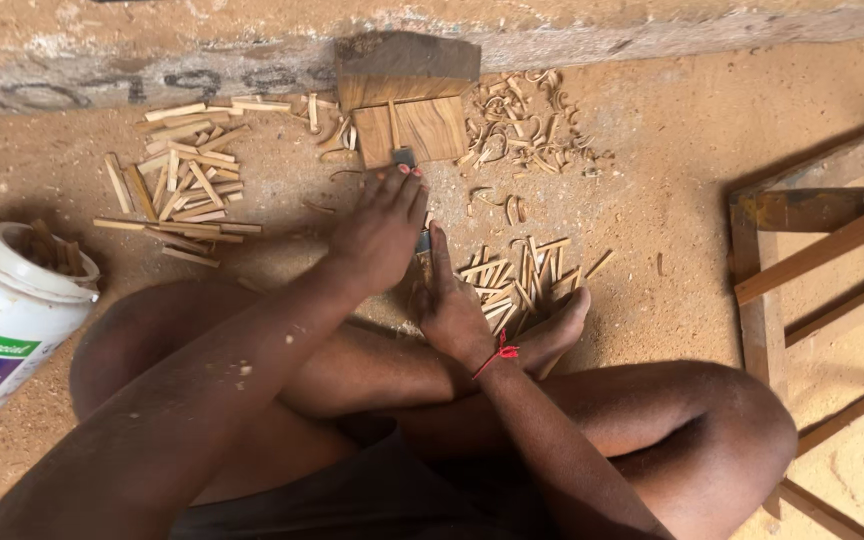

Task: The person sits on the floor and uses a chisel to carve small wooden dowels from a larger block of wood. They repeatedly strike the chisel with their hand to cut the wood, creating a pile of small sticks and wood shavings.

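Hands splitting wood slivers on sandy floor

Person sits cross-legged on the floor point(652, 200). Left hand point(377, 235) lies palm-down, fingers point(404, 190) nearly straight and close together, over a dark metal blade point(404, 157) at the edge of a wooden block point(422, 128). Right hand point(449, 300) stands edge-up just beside it, fingers together, pressed to the same tool; grip itself hidden. Judged: keep blade steady and upright, fingertips off its edge. Cut sticks point(522, 280) lie by the foot, stick pile point(187, 180) further left, white bucket point(7, 310) at far left.

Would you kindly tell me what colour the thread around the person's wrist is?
Red; the thread circles the right hand's wrist, clearest in the head view.
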